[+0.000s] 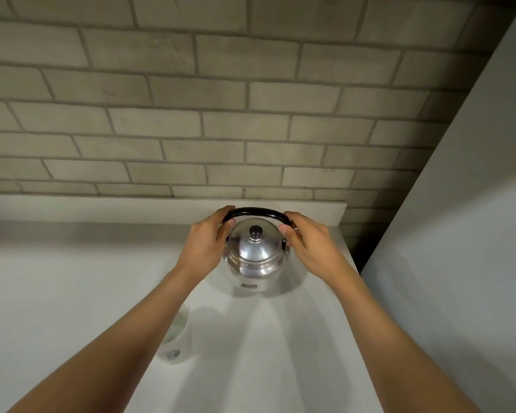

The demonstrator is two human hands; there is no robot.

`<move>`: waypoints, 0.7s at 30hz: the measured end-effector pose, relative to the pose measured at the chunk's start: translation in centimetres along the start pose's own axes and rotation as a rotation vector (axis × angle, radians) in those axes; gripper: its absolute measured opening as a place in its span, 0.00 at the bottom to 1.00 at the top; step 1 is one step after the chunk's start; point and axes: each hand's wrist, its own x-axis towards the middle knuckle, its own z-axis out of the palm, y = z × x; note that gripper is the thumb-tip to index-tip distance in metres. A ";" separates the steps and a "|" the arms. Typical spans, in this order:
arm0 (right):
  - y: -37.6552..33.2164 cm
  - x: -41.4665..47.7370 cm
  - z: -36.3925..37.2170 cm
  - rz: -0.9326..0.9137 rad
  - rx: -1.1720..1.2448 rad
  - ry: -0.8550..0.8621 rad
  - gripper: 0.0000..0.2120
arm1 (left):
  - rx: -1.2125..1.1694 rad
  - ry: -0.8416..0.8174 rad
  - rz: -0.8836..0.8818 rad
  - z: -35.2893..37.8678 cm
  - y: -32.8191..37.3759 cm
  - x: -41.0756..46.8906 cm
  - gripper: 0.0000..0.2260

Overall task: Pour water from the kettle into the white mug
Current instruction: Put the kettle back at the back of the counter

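A shiny steel kettle [255, 257] with a black knob on its lid stands on the white counter [72, 278], near the back wall. Its black arched handle [255, 212] is raised above the lid. My left hand [207, 241] grips the left end of that handle, and my right hand [309, 244] grips the right end. The white mug [176, 335] stands nearer to me, left of the kettle, and my left forearm hides most of it. I cannot see the kettle's spout.
A grey brick wall [221, 114] rises behind the counter. A low white ledge [131, 208] runs along the wall's foot. At the right, a tall pale panel [459, 234] borders the counter, leaving a dark gap at the corner.
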 end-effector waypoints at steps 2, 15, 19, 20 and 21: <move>0.8 0.9 0.9 0.007 -0.004 -0.022 0.14 | -0.021 -0.019 -0.043 0.8 -1.1 0.7 0.15; 5.9 6.1 5.7 0.158 0.109 -0.086 0.13 | -0.153 -0.120 -0.188 4.1 -6.1 4.4 0.17; 6.9 6.7 6.6 0.161 0.112 -0.081 0.13 | -0.154 -0.116 -0.164 4.6 -7.0 5.3 0.16; 7.0 6.8 6.7 0.162 0.119 -0.078 0.12 | -0.164 -0.109 -0.164 4.7 -7.2 5.5 0.16; 7.3 7.1 7.0 0.147 0.128 -0.072 0.12 | -0.171 -0.095 -0.163 4.9 -7.4 5.7 0.16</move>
